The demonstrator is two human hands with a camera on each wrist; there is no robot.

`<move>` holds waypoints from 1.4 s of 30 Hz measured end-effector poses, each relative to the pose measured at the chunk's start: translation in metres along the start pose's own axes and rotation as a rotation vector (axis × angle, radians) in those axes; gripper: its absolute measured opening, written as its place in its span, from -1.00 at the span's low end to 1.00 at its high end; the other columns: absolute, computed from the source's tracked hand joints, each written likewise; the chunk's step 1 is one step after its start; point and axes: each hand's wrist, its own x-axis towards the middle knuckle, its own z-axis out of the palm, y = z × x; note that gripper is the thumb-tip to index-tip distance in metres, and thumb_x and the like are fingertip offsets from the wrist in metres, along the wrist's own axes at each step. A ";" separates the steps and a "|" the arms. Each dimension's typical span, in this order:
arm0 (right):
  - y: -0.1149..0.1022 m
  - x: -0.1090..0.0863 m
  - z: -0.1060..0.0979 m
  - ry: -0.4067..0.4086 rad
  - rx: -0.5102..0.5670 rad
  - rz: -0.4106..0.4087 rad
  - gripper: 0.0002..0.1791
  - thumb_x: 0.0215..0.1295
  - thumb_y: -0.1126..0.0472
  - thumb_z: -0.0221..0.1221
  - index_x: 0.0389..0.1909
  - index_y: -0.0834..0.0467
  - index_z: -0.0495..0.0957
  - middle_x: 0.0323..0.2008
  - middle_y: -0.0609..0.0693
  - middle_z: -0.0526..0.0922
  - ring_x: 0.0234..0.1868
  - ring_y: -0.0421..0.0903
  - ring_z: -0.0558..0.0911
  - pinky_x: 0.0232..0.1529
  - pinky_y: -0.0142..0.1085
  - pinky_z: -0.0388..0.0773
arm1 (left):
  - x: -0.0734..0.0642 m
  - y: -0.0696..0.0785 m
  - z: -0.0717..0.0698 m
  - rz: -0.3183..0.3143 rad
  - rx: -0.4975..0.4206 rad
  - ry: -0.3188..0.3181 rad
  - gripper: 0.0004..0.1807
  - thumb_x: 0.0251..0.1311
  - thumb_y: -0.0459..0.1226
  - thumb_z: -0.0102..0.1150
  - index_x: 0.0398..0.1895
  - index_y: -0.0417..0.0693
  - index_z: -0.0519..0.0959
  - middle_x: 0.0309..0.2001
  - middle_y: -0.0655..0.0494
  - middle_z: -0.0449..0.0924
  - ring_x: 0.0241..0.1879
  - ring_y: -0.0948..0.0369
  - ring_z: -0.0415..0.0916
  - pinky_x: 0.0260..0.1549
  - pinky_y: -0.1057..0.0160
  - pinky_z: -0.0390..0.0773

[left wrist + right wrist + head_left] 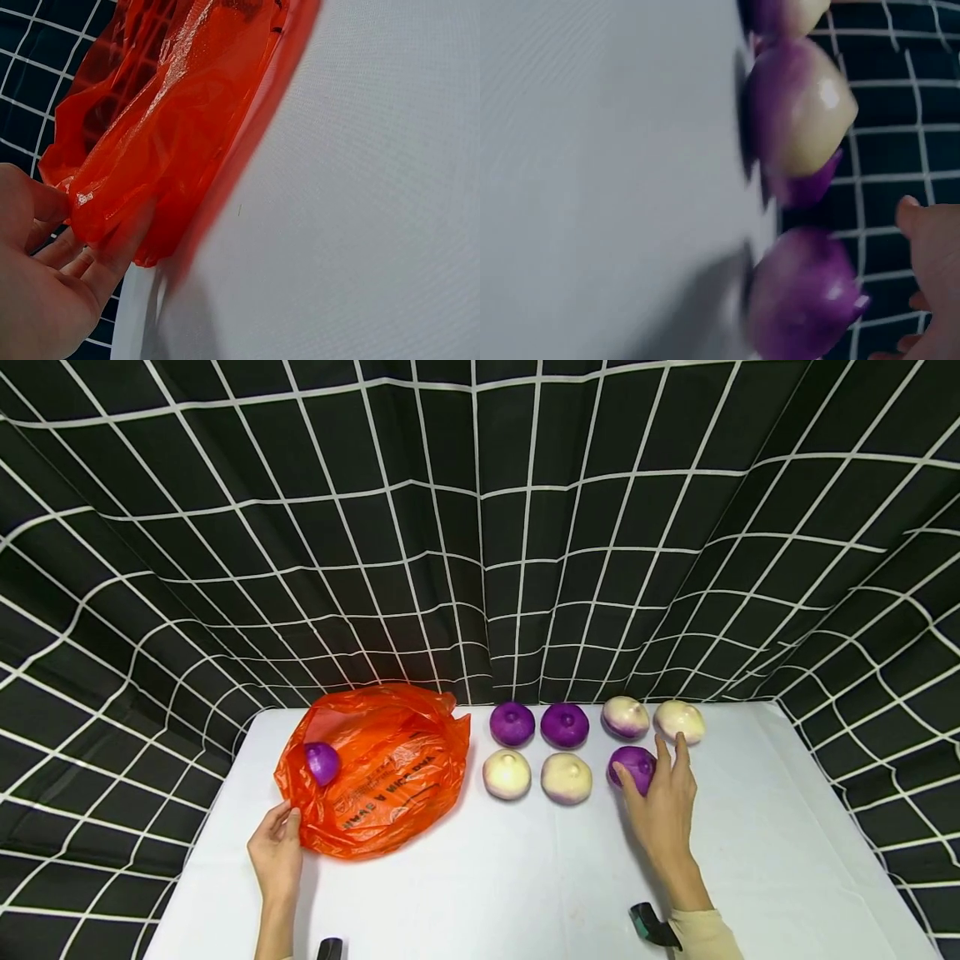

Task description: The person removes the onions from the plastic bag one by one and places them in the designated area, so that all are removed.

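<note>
My left hand (276, 856) pinches the near left edge of a crinkled orange-red plastic bag (420, 777) between thumb and fingers. In the left wrist view the thin film of the bag (187, 127) passes between them. A shiny purple onion (322, 763) lies at the bag's left side. My right hand (666, 810) is spread over another purple onion (636, 767), thumb on its left and fingers reaching past its right. The right wrist view shows a gap between my right hand (937, 262) and the purple onion (802, 296), with nothing held.
Two purple onions (512, 724) and two white-and-purple turnips (626, 717) form the back row. In front of the onions sit two more turnips (566, 778). All rest on a white table (480, 893), with a black gridded curtain (480, 527) close behind and at both sides.
</note>
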 end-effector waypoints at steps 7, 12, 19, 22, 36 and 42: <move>-0.040 0.007 0.008 -0.005 0.105 -0.115 -0.26 0.03 0.10 0.29 0.24 0.21 0.25 0.34 0.16 0.04 0.26 0.22 0.17 0.16 0.09 0.16 | 0.001 0.000 0.000 -0.006 -0.007 0.001 -0.74 0.20 -0.40 0.02 -0.09 -0.40 0.50 -0.42 0.55 0.48 -0.41 0.59 0.48 -0.40 0.66 0.44; -0.075 0.006 0.024 -0.065 0.207 -0.238 -0.35 0.11 0.08 0.23 0.21 0.18 0.29 0.31 0.08 0.14 0.30 0.02 0.18 0.27 -0.17 0.12 | 0.001 0.001 -0.002 -0.003 -0.003 -0.004 -0.74 0.20 -0.40 0.02 -0.09 -0.41 0.49 -0.42 0.57 0.47 -0.41 0.59 0.47 -0.40 0.67 0.43; -0.145 0.006 0.065 -0.256 0.391 -0.432 -0.33 0.07 0.03 0.26 0.18 0.18 0.32 0.21 0.08 0.30 0.13 -0.07 0.40 0.18 -0.31 0.28 | 0.001 0.001 -0.006 -0.001 -0.002 -0.001 -0.73 0.19 -0.42 0.02 -0.09 -0.44 0.48 -0.42 0.55 0.47 -0.42 0.61 0.47 -0.42 0.67 0.43; -0.172 0.005 0.084 -0.361 0.421 -0.459 -0.32 0.08 -0.01 0.25 0.19 0.17 0.30 0.21 0.04 0.31 0.12 -0.13 0.41 0.17 -0.35 0.30 | 0.001 0.002 -0.005 0.003 -0.014 0.010 -0.74 0.18 -0.43 0.03 -0.10 -0.44 0.49 -0.42 0.53 0.49 -0.44 0.59 0.48 -0.44 0.66 0.44; -0.267 -0.017 0.138 -0.615 0.333 -0.509 -0.36 0.12 0.03 0.22 0.22 0.09 0.27 0.21 -0.05 0.29 0.21 -0.17 0.33 0.20 -0.35 0.25 | 0.004 0.002 -0.001 0.005 0.005 -0.009 -0.75 0.19 -0.42 0.02 -0.11 -0.41 0.50 -0.43 0.55 0.47 -0.41 0.61 0.48 -0.41 0.66 0.44; -0.287 -0.013 0.179 -0.780 0.274 -0.405 -0.30 0.10 0.00 0.23 0.25 0.08 0.23 0.21 -0.06 0.30 0.18 -0.18 0.36 0.17 -0.36 0.29 | 0.004 0.001 0.000 0.019 0.003 -0.021 -0.73 0.19 -0.43 0.02 -0.09 -0.45 0.48 -0.42 0.53 0.48 -0.42 0.62 0.48 -0.42 0.66 0.44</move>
